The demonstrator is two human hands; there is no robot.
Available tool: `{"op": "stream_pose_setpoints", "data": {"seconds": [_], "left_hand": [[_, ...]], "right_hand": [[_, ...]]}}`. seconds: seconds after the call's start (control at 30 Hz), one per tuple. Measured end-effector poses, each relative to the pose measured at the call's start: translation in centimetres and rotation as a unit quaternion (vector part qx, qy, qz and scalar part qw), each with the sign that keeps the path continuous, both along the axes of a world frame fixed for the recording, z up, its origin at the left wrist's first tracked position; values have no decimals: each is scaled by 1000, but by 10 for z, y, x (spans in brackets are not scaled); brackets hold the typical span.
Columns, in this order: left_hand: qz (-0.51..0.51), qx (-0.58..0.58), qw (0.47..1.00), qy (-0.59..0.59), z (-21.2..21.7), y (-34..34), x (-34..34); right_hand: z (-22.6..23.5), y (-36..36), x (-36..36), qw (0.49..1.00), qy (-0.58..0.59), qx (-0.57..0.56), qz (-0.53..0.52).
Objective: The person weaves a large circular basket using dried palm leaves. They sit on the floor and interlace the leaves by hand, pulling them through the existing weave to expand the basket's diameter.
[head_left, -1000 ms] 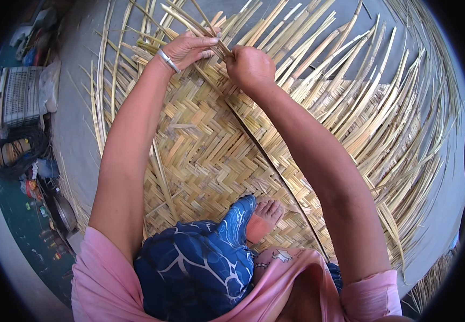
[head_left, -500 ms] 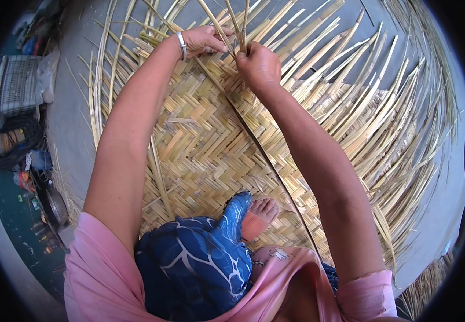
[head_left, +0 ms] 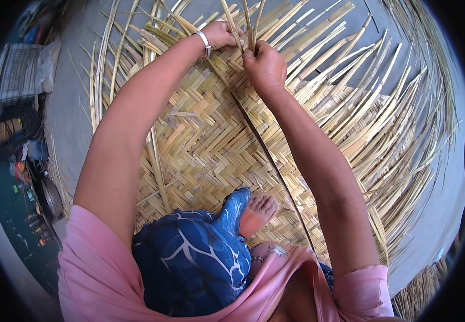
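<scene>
A woven reed mat (head_left: 211, 139) in a herringbone pattern spreads beneath me, its loose strips fanning out along the far and right sides. At the far edge my right hand (head_left: 265, 64) is closed round several raised reed strips (head_left: 249, 24), which stand up from the weave. Just left of it, my left hand (head_left: 221, 36), with a silvery bangle at the wrist, has its fingers bent against the leftmost raised strip. Its fingertips are partly hidden behind that strip. A dark thin strip (head_left: 264, 147) runs slantwise across the mat, from below my hands toward my body.
My bare foot (head_left: 259, 212) rests on the mat beside my blue-patterned knee (head_left: 195, 263). Long loose strips (head_left: 103, 70) lie at the left. A grey basket (head_left: 19, 75), a dark coil (head_left: 15, 131) and small items line the left floor. More dry stalks (head_left: 423, 290) lie lower right.
Both hands have shifted slightly right along the far edge, with the raised strips still in my right hand. The left fingers have drawn in closer to the strips.
</scene>
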State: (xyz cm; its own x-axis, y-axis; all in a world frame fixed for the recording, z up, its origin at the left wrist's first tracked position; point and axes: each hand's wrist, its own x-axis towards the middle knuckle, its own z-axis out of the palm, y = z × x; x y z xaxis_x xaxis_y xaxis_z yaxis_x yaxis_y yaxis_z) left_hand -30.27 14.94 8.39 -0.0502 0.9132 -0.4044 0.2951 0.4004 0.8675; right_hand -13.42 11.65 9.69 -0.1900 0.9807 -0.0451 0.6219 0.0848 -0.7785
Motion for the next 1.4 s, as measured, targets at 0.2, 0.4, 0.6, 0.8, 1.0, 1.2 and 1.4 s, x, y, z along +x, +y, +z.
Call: {"op": "stream_pose_setpoints", "data": {"seconds": [0.2, 0.4, 0.6, 0.8, 1.0, 1.2, 1.4], "left_hand": [[-36, 28, 992, 114, -19, 6, 0], [-131, -24, 984, 121, -18, 22, 6], [-115, -50, 991, 48, -6, 17, 7], [-45, -46, 984, -164, -14, -2, -10], [-32, -6, 970, -239, -9, -6, -20], [-10, -6, 967, -256, 3, -16, -20], [12, 62, 995, -82, 12, -9, -13]], "right_hand": [[2, -6, 0, 1000, 9, 0, 1], [1, -9, 1, 999, 19, 12, -29], [-1, -13, 4, 997, 63, 20, -50], [-11, -21, 2, 988, 125, 25, -88], [-18, -22, -3, 977, 173, 22, -126], [-14, -5, -7, 989, 90, -55, -100], [-20, 11, -2, 996, -43, -15, 74]]}}
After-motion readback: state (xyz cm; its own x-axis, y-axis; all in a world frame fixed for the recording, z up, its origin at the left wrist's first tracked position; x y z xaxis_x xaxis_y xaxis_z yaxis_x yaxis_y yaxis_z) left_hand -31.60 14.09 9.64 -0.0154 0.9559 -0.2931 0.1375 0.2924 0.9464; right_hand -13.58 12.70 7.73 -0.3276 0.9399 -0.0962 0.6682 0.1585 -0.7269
